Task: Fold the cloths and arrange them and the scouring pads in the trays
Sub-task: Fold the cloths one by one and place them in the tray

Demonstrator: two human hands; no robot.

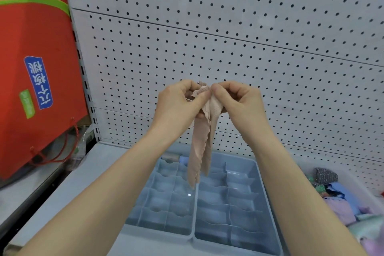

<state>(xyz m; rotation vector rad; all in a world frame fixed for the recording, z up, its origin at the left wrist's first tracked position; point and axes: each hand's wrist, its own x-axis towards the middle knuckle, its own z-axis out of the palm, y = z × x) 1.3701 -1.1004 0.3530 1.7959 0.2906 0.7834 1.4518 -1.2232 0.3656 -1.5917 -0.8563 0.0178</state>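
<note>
Both hands meet at centre frame, the left hand (178, 102) and right hand (236, 100) each pinching the bunched top edge of a pale pink scallop-edged cloth (200, 151). It hangs in a narrow fold above the left tray (155, 231) and right tray (266, 203), blue-grey and divided, side by side on a white shelf (93, 172). At lower right a bin (357, 185) holds mixed cloths (342, 203) and a grey scouring pad (326, 175); a red paper bag (37, 68) fills the upper left.

Dead centre, pink cloth (200, 147): thin, matt, waffle-textured (edge scalloped). At 6 o'clock, trays (262, 189) of blue-grey plastic, smooth, faintly glossy. At 12, pegboard (228, 37), seemingly painted metal, matt. At 9, red paper bag (41, 68), matt. At 4, scouring pad (326, 175), coarse glittery knit.
</note>
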